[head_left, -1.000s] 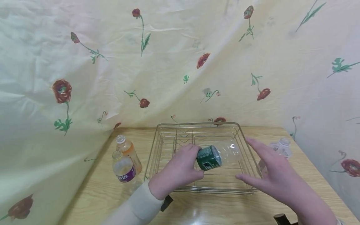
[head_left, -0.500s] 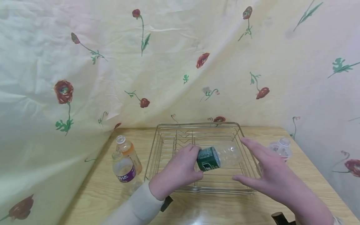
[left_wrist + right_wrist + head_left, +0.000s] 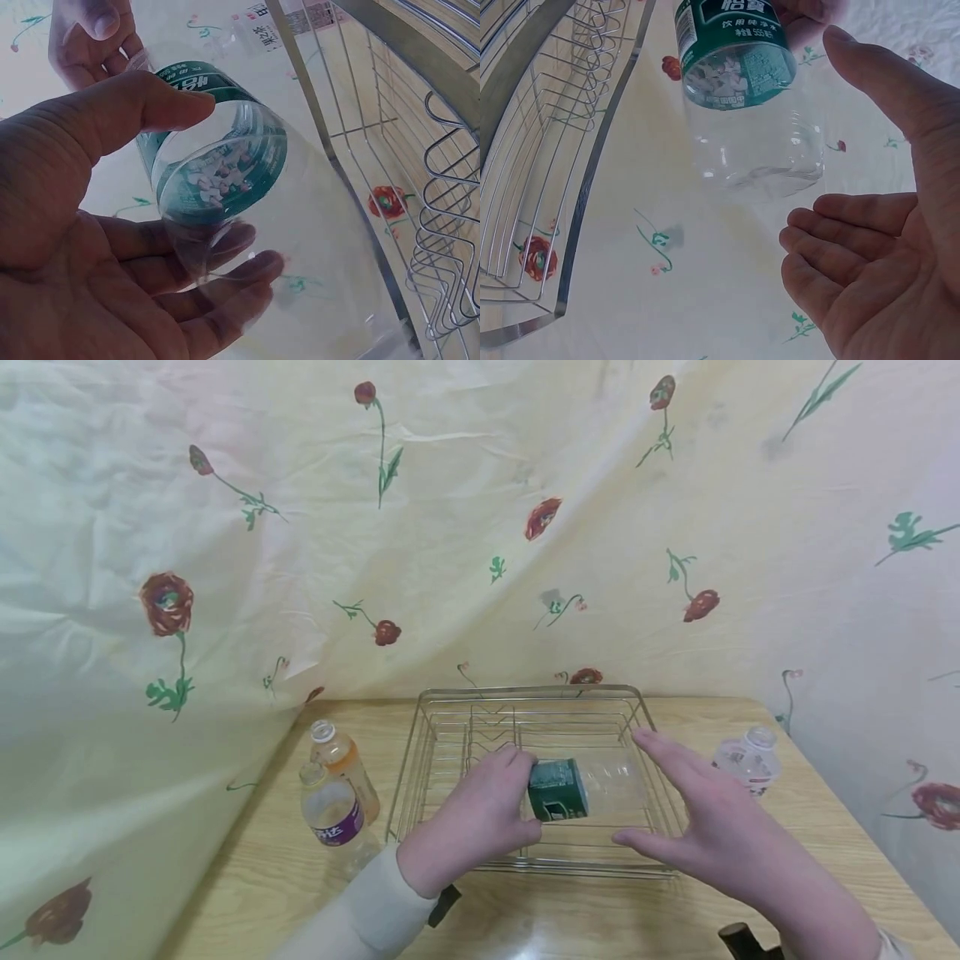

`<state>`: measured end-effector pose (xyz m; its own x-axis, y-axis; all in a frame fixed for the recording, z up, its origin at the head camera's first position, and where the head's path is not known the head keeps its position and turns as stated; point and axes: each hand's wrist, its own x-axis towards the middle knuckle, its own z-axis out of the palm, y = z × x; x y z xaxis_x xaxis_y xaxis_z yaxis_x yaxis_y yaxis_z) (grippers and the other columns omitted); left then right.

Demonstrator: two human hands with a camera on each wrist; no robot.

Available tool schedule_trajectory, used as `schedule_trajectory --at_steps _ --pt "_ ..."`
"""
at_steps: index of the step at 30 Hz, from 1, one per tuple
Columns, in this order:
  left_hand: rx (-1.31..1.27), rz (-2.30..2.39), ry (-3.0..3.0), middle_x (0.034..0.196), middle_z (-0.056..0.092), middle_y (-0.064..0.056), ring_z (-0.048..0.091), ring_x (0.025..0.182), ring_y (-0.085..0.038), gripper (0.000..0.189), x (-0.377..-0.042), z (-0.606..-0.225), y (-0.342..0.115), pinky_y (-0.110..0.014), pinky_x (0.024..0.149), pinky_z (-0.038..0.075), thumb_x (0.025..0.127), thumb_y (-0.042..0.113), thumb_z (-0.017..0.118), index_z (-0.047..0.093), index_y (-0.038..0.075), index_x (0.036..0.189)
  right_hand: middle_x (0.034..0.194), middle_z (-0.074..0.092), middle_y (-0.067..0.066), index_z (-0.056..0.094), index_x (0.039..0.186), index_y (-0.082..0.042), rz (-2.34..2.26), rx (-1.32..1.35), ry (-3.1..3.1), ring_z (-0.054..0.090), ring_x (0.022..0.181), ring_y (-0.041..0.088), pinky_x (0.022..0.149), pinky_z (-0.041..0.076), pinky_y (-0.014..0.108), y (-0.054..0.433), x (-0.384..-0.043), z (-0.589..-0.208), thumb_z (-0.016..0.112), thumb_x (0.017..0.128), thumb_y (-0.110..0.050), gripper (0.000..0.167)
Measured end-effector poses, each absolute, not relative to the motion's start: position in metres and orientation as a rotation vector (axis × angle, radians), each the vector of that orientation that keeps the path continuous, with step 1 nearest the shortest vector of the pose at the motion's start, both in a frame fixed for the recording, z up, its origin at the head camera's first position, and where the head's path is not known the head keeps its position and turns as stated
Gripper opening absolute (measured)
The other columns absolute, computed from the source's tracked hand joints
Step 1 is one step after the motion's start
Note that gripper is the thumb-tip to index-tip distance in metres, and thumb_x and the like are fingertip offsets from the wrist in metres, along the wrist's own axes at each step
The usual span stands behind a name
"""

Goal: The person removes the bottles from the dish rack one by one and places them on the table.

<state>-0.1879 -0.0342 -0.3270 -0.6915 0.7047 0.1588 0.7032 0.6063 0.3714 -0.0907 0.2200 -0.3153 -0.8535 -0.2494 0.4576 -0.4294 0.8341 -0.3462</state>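
A clear plastic bottle [image 3: 558,791] with a green label is tipped nearly on its side above a wire dish rack [image 3: 585,867]. My left hand [image 3: 474,814] grips its left end; in the left wrist view the thumb lies across the bottle [image 3: 232,187] and the fingers curl beneath it. My right hand [image 3: 716,818] is at the other end, thumb and fingers spread wide, holding nothing. In the right wrist view that hand [image 3: 870,262] is apart from the clear base of the bottle [image 3: 757,142].
Left of the rack stand a bottle with a purple label [image 3: 339,824] and an orange-tinted bottle [image 3: 352,768] behind it. Another clear bottle [image 3: 748,760] stands to the right, partly behind my right hand. A flowered cloth [image 3: 480,527] hangs behind the wooden table [image 3: 262,893].
My right hand has moved a little left, closer to the bottle's base. The bottle has turned slightly, its clear end dropping until it lies more level. My left hand keeps its grip.
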Motion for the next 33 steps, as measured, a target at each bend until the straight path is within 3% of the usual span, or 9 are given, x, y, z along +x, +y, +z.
schedule_trajectory --at_steps 4,7,13,17,21,33 --pt "1.225 0.600 2.827 0.116 0.062 -0.004 0.056 0.104 -0.019 0.068 -0.185 -0.325 -0.035 -0.031 0.093 0.051 0.071 0.018 0.088 0.059 -0.001 0.130 0.152 0.047 0.011 0.037 0.158 -0.016 0.645 0.540 -2.609 0.050 0.132 0.035 0.108 0.026 0.012 0.218 -0.091 -0.315 0.095 0.070 -0.041 0.109" --pt "1.211 0.574 2.823 0.127 0.061 -0.007 0.055 0.116 -0.022 0.072 -0.183 -0.325 -0.036 -0.034 0.102 0.048 0.073 0.020 0.088 0.058 -0.001 0.134 0.152 0.047 0.012 0.037 0.158 -0.014 0.656 0.567 -2.598 0.049 0.133 0.036 0.110 0.023 0.011 0.217 -0.092 -0.317 0.095 0.069 -0.040 0.109" --pt "1.258 0.547 2.815 0.124 0.062 -0.005 0.055 0.113 -0.020 0.070 -0.180 -0.323 -0.036 -0.033 0.100 0.048 0.073 0.022 0.088 0.059 0.000 0.133 0.151 0.049 0.012 0.040 0.156 -0.011 0.632 0.569 -2.602 0.049 0.133 0.035 0.112 0.028 0.017 0.213 -0.094 -0.317 0.094 0.069 -0.043 0.107" --pt "1.299 0.529 2.808 0.118 0.062 -0.003 0.055 0.108 -0.018 0.066 -0.179 -0.321 -0.036 -0.032 0.095 0.050 0.072 0.021 0.088 0.061 0.001 0.128 0.152 0.047 0.011 0.040 0.156 -0.012 0.635 0.549 -2.661 0.049 0.134 0.035 0.109 0.043 0.043 0.208 -0.094 -0.314 0.090 0.073 -0.051 0.104" --pt "1.332 0.533 2.800 0.113 0.061 0.000 0.054 0.104 -0.017 0.061 -0.176 -0.319 -0.036 -0.029 0.092 0.050 0.071 0.020 0.088 0.063 0.003 0.124 0.152 0.047 0.012 0.040 0.156 -0.012 0.656 0.539 -2.738 0.051 0.132 0.037 0.098 0.048 0.060 0.204 -0.094 -0.312 0.087 0.076 -0.055 0.102" --pt "1.418 0.448 2.834 0.111 0.063 0.000 0.056 0.100 -0.014 0.056 -0.169 -0.315 -0.030 -0.025 0.092 0.049 0.071 0.025 0.091 0.065 0.007 0.117 0.145 0.054 0.010 0.049 0.148 -0.012 0.574 0.533 -2.826 0.058 0.124 0.033 0.092 0.055 0.052 0.196 -0.095 -0.310 0.090 0.073 -0.049 0.093"
